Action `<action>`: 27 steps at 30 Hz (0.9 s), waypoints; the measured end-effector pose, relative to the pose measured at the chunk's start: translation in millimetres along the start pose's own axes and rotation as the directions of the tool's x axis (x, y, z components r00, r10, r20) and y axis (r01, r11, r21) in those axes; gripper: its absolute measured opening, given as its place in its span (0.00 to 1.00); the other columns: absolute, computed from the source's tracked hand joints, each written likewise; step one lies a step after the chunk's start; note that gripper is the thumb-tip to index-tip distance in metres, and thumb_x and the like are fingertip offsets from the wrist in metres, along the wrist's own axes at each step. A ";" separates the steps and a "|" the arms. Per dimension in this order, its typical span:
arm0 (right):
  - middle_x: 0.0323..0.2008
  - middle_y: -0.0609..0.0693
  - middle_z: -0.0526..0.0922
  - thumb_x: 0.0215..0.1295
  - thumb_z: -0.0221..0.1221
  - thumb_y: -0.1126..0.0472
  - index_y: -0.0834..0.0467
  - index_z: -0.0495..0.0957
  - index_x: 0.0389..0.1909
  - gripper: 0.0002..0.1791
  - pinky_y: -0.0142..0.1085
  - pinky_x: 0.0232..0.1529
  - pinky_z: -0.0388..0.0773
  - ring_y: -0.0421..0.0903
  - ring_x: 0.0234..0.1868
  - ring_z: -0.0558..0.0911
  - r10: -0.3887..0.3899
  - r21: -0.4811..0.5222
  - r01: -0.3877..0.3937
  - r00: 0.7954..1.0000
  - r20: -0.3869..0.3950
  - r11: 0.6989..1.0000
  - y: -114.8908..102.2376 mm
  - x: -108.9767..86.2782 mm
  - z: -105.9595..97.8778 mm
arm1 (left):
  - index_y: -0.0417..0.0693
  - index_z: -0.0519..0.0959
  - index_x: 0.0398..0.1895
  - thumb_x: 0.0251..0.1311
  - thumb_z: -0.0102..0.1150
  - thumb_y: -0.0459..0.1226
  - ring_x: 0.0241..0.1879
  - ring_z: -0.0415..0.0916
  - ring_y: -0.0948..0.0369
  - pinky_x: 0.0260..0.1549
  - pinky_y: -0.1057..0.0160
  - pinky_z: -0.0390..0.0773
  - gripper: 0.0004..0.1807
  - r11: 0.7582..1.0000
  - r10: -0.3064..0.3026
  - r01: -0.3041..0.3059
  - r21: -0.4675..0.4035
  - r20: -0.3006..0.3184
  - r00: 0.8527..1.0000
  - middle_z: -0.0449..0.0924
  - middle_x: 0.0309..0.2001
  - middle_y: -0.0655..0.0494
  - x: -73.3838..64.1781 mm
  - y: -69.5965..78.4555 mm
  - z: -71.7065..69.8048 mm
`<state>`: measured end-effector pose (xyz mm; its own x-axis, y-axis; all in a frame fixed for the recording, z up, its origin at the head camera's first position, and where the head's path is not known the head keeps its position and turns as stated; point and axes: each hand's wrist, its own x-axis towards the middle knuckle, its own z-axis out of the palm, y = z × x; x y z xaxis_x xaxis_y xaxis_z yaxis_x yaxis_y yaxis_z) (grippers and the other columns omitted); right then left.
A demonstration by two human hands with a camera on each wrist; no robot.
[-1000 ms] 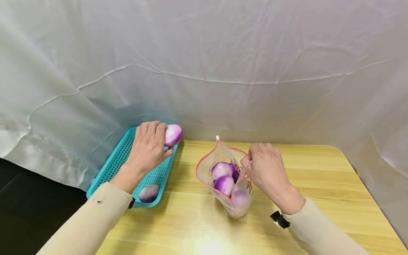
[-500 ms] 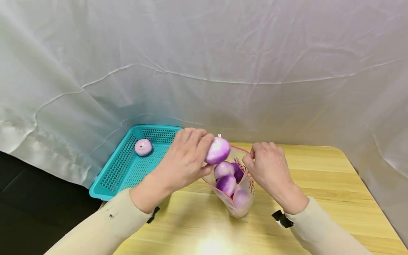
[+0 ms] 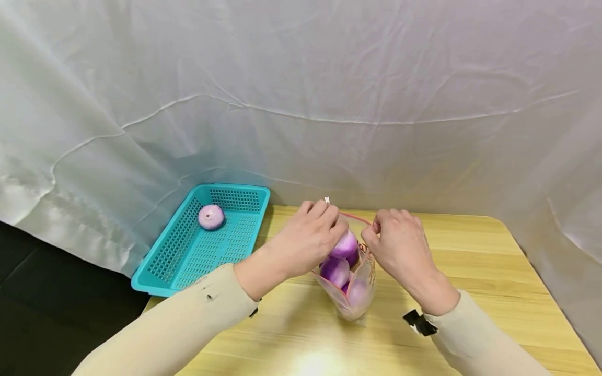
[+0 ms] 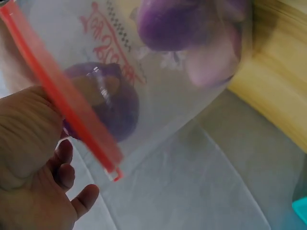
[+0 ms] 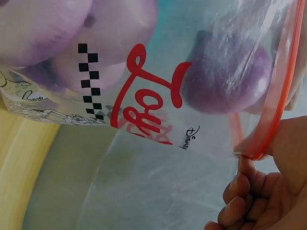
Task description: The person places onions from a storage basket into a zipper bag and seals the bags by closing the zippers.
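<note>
My left hand (image 3: 305,240) grips a purple onion (image 3: 346,244) at the mouth of a clear zip bag (image 3: 350,312). Through the film in the left wrist view, that onion (image 4: 122,112) hangs just inside the red zip edge (image 4: 67,96), a digit lying across it. My right hand (image 3: 400,248) pinches the bag's rim at the right, thumb and finger on the red zip strip (image 5: 273,129). Several more onions (image 3: 335,271) lie lower in the bag, partly overlapping. Red lettering (image 5: 144,100) and a black-and-white check mark the film.
To the left stands a turquoise plastic basket (image 3: 152,279) with one pale purple onion (image 3: 211,216) in it. The wooden table (image 3: 470,282) carries the bag and basket. Behind hangs a grey-white cloth (image 3: 329,78). A dark area (image 3: 47,313) lies left of the table.
My left hand has carried the onion from over the basket rightward and down into the bag's mouth. My right hand stays on the rim, barely moved.
</note>
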<state>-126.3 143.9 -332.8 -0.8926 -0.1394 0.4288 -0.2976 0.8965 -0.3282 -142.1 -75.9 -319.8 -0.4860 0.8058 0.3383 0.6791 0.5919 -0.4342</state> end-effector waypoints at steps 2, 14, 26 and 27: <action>0.21 0.50 0.73 0.59 0.56 0.63 0.54 0.70 0.19 0.10 0.50 0.40 0.68 0.54 0.29 0.72 0.002 0.001 -0.002 1.000 -0.003 1.000 0.5 -0.2 0.2 | 0.52 0.79 0.51 0.68 0.60 0.36 0.47 0.69 0.53 0.45 0.56 0.71 0.11 1.000 0.008 -0.008 0.018 -0.006 1.000 0.74 0.45 0.55 2.6 3.0 4.3; 0.22 0.51 0.73 0.62 0.56 0.63 0.55 0.70 0.21 0.11 0.52 0.41 0.68 0.56 0.31 0.73 0.037 0.007 -0.037 0.999 0.010 0.999 5.2 -0.9 -4.0 | 0.55 0.75 0.52 0.77 0.52 0.40 0.47 0.73 0.58 0.48 0.56 0.69 0.06 0.999 0.040 -0.042 0.034 0.037 0.998 0.85 0.44 0.64 10.9 15.1 14.6; 0.23 0.51 0.75 0.62 0.56 0.61 0.55 0.71 0.21 0.11 0.50 0.39 0.67 0.56 0.31 0.73 0.046 -0.031 -0.046 0.999 -0.009 0.998 16.0 -3.4 -6.3 | 0.51 0.79 0.48 0.67 0.60 0.43 0.42 0.70 0.54 0.43 0.55 0.69 0.11 0.995 -0.103 0.103 -0.002 -0.042 0.994 0.77 0.42 0.56 1.4 2.7 11.3; 0.23 0.51 0.75 0.62 0.56 0.61 0.55 0.71 0.21 0.10 0.50 0.39 0.67 0.56 0.31 0.73 0.046 -0.031 -0.046 0.999 -0.011 0.998 16.6 -3.9 -7.0 | 0.51 0.78 0.47 0.66 0.61 0.44 0.41 0.69 0.54 0.42 0.55 0.69 0.11 0.991 -0.133 0.132 -0.012 -0.057 0.990 0.76 0.40 0.55 0.1 1.1 11.3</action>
<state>-125.4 162.2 -334.0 -0.9014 -0.0932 0.4229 -0.2452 0.9147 -0.3212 -147.6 -74.9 -329.7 -0.5396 0.7178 0.4400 0.6151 0.6930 -0.3760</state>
